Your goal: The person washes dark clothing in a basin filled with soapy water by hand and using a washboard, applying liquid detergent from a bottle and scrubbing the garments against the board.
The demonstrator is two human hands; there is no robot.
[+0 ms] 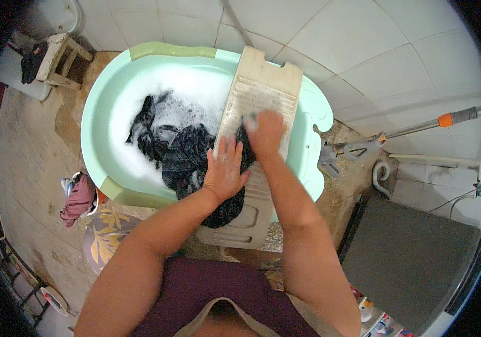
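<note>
A plastic washboard [261,90] lies slanted across a mint-green plastic tub [93,126]. A dark patterned wet garment [181,156] trails from the suds over the board's edge, and part of it hangs near the board's lower end. My left hand [225,168] rests flat on the garment at the board's left side, fingers spread. Farther up the ridged part, my right hand [268,130] is curled in a fist on a bunched, sudsy part of the cloth; it is slightly blurred, and its fingertips are hidden.
White foam [194,84] covers much of the tub's water. Tiled wall [350,38] rises behind it. To the left are a wooden stool [61,63] and a container with pink cloth [80,196]. At right, a long-handled mop [417,128] leans near a dark-topped appliance [409,257].
</note>
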